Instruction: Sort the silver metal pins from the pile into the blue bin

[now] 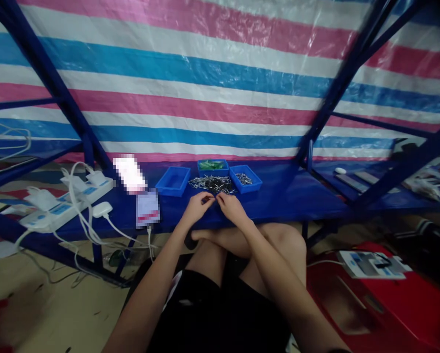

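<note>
Metal pieces [213, 185], thin, silver and dark, lie in a loose heap on the blue bench [282, 196], straight ahead of the seated person, between 2 side trays. Left hand [197, 206] and right hand [231, 206] sit just on the near side of the heap, fingertips nearly meeting; grip narrow on both, cannot tell if anything is pinched, too small. 3 blue trays around the heap: left tray [173, 182] with its bottom showing, back tray [213, 173] holding green items [211, 164], right tray [248, 189] holding small silver parts [244, 179]. Farther left, 2 pixelated rectangles [148, 208], nearer with white cable [149, 230] at its lower edge. Power strip [61, 208], white, plugs in it, at bench's left. Striped sheet [205, 108] behind. Lower right, red box [418, 294] with white strip-like object [374, 264] on top.
</note>
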The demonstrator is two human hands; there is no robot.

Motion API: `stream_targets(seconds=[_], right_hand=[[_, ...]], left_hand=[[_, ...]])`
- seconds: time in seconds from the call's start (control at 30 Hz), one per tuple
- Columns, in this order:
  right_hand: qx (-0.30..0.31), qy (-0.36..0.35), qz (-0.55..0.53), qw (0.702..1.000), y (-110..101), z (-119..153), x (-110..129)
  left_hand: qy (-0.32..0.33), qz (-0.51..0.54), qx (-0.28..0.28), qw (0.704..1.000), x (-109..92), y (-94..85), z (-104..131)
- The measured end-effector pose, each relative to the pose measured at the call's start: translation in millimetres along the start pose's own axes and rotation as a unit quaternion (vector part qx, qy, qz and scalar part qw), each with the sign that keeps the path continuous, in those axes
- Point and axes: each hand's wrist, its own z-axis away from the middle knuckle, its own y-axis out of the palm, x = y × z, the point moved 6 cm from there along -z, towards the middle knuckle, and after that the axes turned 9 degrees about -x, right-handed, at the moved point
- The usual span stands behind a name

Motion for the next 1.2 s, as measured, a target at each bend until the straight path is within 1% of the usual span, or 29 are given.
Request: stream_targets(seconds=[0.07, 0.13, 0.2, 0.3, 0.37, 0.43, 0.5, 0.67, 0.73, 0.87, 0.93, 1.03, 1.2], right_hand=[[0.01, -0.019, -0.011, 1.0, 2.2, 0.7, 2.4], [0.01, -0.022, -0.021, 0.999, 1.5, 1.1, 1.9], [-0.013, -0.009, -0.04, 0.999, -3.0, 0.5, -0.8], [-0.065, -0.002, -0.086, 0.994, -12.0, -0.2, -1.8], [-0.088, -0.007, -0.105, 0.991, -15.4, -0.1, -0.6], [-0.098, -0.01, -0.1, 0.99, -15.7, 0.0, -0.1], [-0.095, -0.009, -0.082, 0.992, -13.1, 0.2, -1.0], [-0.045, -0.018, -0.044, 0.998, -0.6, 2.5, -4.0], [-0.039, -0.023, -0.044, 0.998, 1.9, 3.3, -4.2], [-0.069, -0.01, -0.085, 0.994, -2.2, 1.5, -5.5], [-0.089, -0.002, -0.13, 0.987, -6.3, -0.3, -6.4], [-0.1, -0.003, -0.188, 0.977, -9.6, -2.1, -7.0], [-0.087, -0.019, -0.165, 0.982, -6.2, -2.4, -7.9]], left_hand=[[0.005, 0.01, -0.009, 1.0, -1.0, -1.2, -0.4], [0.004, 0.03, -0.015, 0.999, -1.0, -2.0, -0.7], [-0.009, 0.053, -0.015, 0.998, 0.8, -1.9, -1.0], [-0.024, 0.055, 0.011, 0.998, 4.5, 1.5, -0.9], [-0.014, 0.035, 0.024, 0.999, 5.0, 3.0, -0.8], [0.001, 0.024, 0.027, 0.999, 4.0, 2.9, -1.1], [0.009, 0.025, 0.028, 0.999, 2.7, 2.5, -1.4], [0.01, 0.026, 0.021, 0.999, -0.8, 0.4, -1.8], [0.009, 0.042, 0.013, 0.999, -1.6, -0.4, -1.8], [-0.012, 0.078, 0.001, 0.997, 2.5, -0.2, -1.8], [-0.024, 0.074, 0.009, 0.997, 6.1, 1.6, -1.7], [-0.02, 0.05, 0.016, 0.998, 8.2, 2.3, -2.1], [-0.015, 0.036, 0.011, 0.999, 5.9, -0.1, -2.4]])
